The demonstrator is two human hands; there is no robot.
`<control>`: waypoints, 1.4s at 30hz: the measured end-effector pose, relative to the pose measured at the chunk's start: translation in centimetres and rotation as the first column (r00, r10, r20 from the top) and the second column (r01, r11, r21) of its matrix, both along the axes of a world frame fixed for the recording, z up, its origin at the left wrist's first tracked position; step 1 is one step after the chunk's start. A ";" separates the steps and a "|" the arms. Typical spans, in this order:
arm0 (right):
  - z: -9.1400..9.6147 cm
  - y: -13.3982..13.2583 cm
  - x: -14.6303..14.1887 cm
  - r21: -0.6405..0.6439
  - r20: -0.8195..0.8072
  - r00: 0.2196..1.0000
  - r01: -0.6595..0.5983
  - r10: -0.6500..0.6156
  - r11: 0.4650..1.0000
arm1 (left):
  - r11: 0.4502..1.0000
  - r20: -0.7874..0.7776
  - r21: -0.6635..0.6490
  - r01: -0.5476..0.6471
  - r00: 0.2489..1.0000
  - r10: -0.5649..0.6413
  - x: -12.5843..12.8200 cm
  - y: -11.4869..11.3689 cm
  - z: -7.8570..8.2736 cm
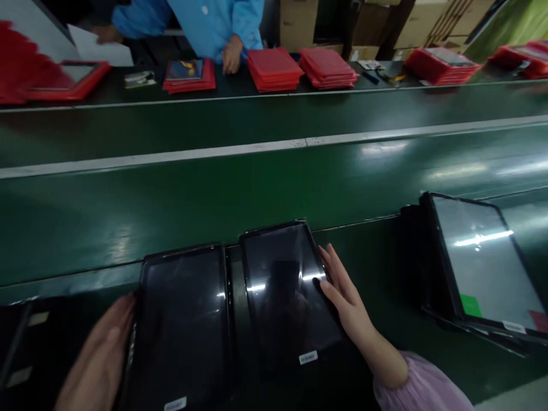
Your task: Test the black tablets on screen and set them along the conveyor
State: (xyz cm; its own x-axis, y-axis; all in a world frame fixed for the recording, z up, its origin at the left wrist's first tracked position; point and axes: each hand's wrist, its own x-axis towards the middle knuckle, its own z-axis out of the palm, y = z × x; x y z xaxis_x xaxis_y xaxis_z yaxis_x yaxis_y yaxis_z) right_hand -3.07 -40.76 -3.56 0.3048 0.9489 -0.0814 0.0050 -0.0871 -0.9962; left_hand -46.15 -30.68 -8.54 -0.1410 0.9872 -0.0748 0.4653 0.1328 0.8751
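Two black tablets lie side by side at the near edge of the green bench. My left hand [100, 354] rests flat against the left edge of the left tablet [182, 325], fingers stretched out. My right hand [345, 297] lies with fingers extended on the right edge of the right tablet [286, 297], thumb on its dark screen. Each tablet carries a small white label near its lower edge. Neither hand grips anything.
A third black tablet [483, 262] with a lit grey screen sits on a stack at the right. A green conveyor belt [257, 177] runs across the middle. Beyond it, stacks of red covers [274, 68] and a co-worker's hand [232, 54] in a blue sleeve.
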 end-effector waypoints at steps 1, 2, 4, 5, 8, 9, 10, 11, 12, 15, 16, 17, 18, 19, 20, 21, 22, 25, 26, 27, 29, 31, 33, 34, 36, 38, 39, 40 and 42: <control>-0.1 -0.3 -0.2 -0.014 -0.004 1.000 -0.008 0.008 1.000 | 0.996 0.094 -0.037 -0.084 0.992 0.087 0.2 -1.1 -0.3; -0.1 -0.5 -0.3 -0.022 0.009 1.000 -0.012 0.012 1.000 | 0.985 0.193 -0.080 -0.151 0.967 0.164 0.8 -2.2 -0.2; -0.2 -0.5 -0.5 -0.021 0.045 0.999 -0.010 0.011 1.000 | 0.968 0.344 -0.140 -0.208 0.907 0.245 2.7 -3.8 0.5; -0.2 -0.5 -0.5 -0.017 0.053 0.999 -0.009 0.010 1.000 | 0.968 0.369 -0.142 -0.209 0.896 0.248 3.6 -4.3 1.1; -0.4 -0.3 -0.3 -0.005 0.048 0.999 0.004 -0.004 1.000 | 0.971 0.352 -0.138 -0.197 0.906 0.234 5.6 -4.7 2.5; -0.4 -0.3 -0.2 -0.005 0.047 0.999 0.009 -0.009 1.000 | 0.973 0.348 -0.137 -0.186 0.911 0.223 5.7 -4.6 2.7; -0.5 -0.3 -0.1 -0.004 0.051 0.999 0.015 -0.015 1.000 | 0.975 0.350 -0.139 -0.172 0.913 0.211 5.7 -4.5 2.7; -0.6 -0.2 0.0 -0.001 0.059 0.998 0.018 -0.018 1.000 | 0.978 0.353 -0.138 -0.156 0.915 0.196 5.5 -4.3 2.5; -0.6 0.0 0.1 0.001 0.068 0.998 0.016 -0.016 1.000 | 0.983 0.356 -0.135 -0.128 0.919 0.169 5.3 -4.1 2.1; -0.5 1.1 0.7 0.008 0.088 0.996 0.007 -0.008 1.000 | 0.992 0.331 -0.106 -0.066 0.939 0.098 5.1 -3.5 1.2; -0.4 1.6 0.9 0.010 0.087 0.996 0.008 -0.009 1.000 | 0.995 0.320 -0.094 -0.046 0.945 0.074 5.4 -3.3 1.0; -0.3 2.1 1.2 0.012 0.080 0.997 0.013 -0.014 1.000 | 0.997 0.312 -0.077 -0.028 0.949 0.051 5.7 -3.1 0.9; 0.0 2.7 1.4 0.019 0.078 0.997 0.022 -0.024 1.000 | 0.998 0.308 -0.058 -0.016 0.951 0.033 6.2 -2.9 0.9; 0.3 3.1 1.7 0.034 0.094 0.995 0.039 -0.042 0.999 | 0.999 0.307 -0.036 -0.001 0.952 0.012 6.7 -2.7 1.0; 0.8 3.4 1.9 0.060 0.141 0.987 0.063 -0.071 0.996 | 1.000 0.307 -0.014 0.015 0.952 -0.010 7.2 -2.5 1.1; 1.3 3.6 2.2 0.096 0.218 0.970 0.091 -0.110 0.991 | 1.000 0.309 0.007 0.028 0.951 -0.029 7.6 -2.2 1.2; 2.0 3.6 2.4 0.141 0.314 0.937 0.114 -0.153 0.984 | 0.999 0.312 0.024 0.035 0.949 -0.041 7.9 -1.9 1.3; 4.3 2.7 2.4 0.227 0.577 0.799 0.044 -0.171 0.973 | 0.998 0.349 0.015 0.069 0.934 -0.070 7.9 -0.6 1.6; 5.0 2.3 2.0 0.199 0.644 0.759 -0.044 -0.097 0.979 | 0.997 0.371 -0.002 0.076 0.926 -0.070 7.7 -0.1 1.7; 5.7 2.0 1.5 0.152 0.699 0.715 -0.152 0.002 0.977 | 0.997 0.396 -0.016 0.073 0.916 -0.061 7.6 0.3 1.8; 6.6 1.9 -0.2 0.037 0.779 0.592 -0.377 0.210 0.926 | 0.999 0.443 -0.026 0.042 0.896 -0.026 7.4 1.0 2.1; 6.7 2.5 -2.3 -0.038 0.828 0.456 -0.535 0.326 0.844 | 1.000 0.463 -0.011 -0.005 0.886 0.009 7.4 1.2 2.5; 6.4 3.4 -3.9 -0.087 0.874 0.332 -0.610 0.354 0.787 | 1.000 0.445 0.007 -0.018 0.895 0.013 7.5 1.1 2.8; 6.3 3.8 -4.3 -0.104 0.893 0.285 -0.621 0.348 0.777 | 1.000 0.427 0.014 -0.017 0.904 0.010 7.5 1.0 2.8; 6.1 4.3 -4.2 -0.101 0.919 0.254 -0.588 0.301 0.803 | 0.999 0.390 0.032 -0.018 0.921 0.004 7.4 0.6 2.8; 6.5 4.1 -2.9 -0.049 0.929 0.295 -0.503 0.225 0.863 | 0.999 0.346 0.042 -0.013 0.938 -0.002 7.3 0.3 2.6; 6.9 3.8 -2.1 -0.019 0.928 0.325 -0.452 0.184 0.892 | 0.999 0.311 0.041 -0.007 0.950 -0.007 7.4 0.3 2.5; 7.4 3.3 -1.3 0.012 0.924 0.355 -0.401 0.143 0.916 | 0.999 0.262 0.037 0.004 0.965 -0.013 7.5 0.2 2.5; 8.2 1.9 -0.2 0.090 0.908 0.415 -0.320 0.054 0.943 | 1.000 0.120 0.021 0.022 0.992 -0.024 8.2 0.2 2.9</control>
